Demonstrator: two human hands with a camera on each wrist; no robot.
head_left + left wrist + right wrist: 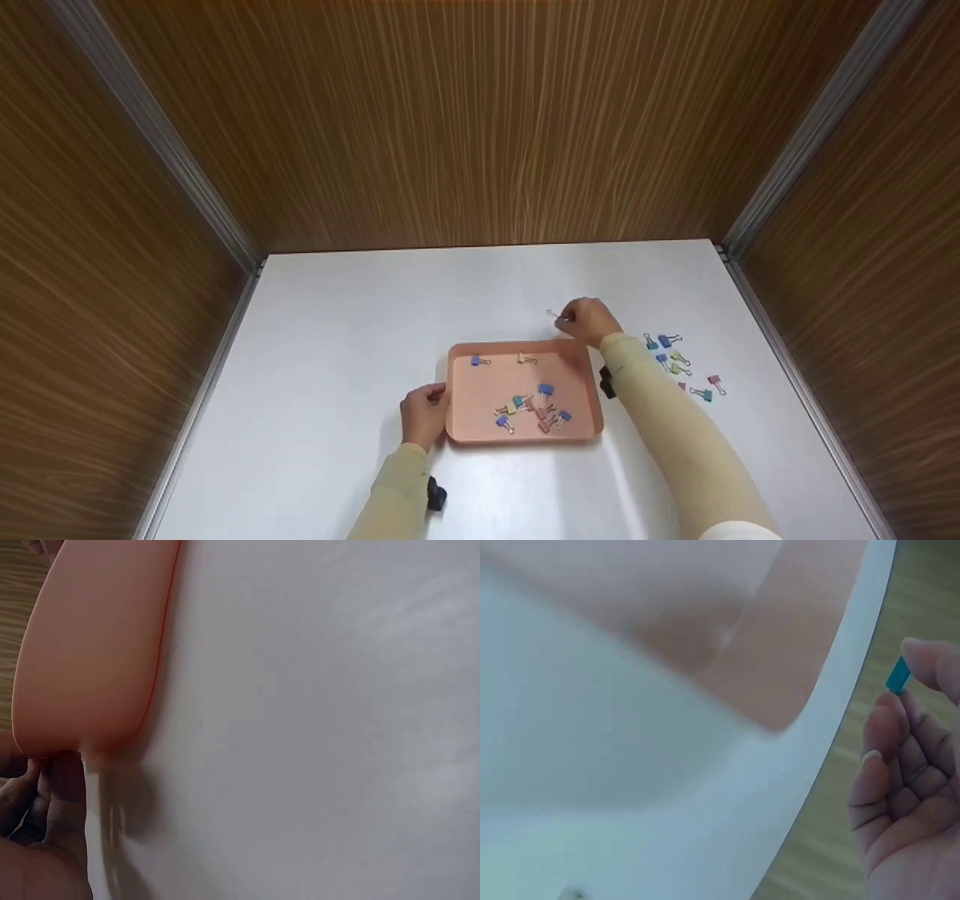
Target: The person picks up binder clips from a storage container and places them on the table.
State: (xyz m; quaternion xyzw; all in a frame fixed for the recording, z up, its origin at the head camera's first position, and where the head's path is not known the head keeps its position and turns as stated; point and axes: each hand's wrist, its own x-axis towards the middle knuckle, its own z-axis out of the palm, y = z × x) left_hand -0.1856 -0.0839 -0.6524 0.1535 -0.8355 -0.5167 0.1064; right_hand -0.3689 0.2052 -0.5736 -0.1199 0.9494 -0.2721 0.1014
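A shallow pink tray (472, 390) lies on the white table, with several blue, yellow, teal and pink binder clips (545, 389) scattered inside it. At its left side my left hand (424, 416) grips the rim; in the left wrist view thumb and fingers meet at the end of the tray wall (97, 637). My right hand (591, 321) is just beyond the tray's far right corner and pinches a teal binder clip (898, 675) between thumb and index finger. Its wire handle points left in the head view; most of its body is hidden there.
To the right of the tray, partly beside my right forearm, several more binder clips (680, 369) lie loose on the table (337, 337). Wood-grain panels (480, 127) rise at the back and on both sides.
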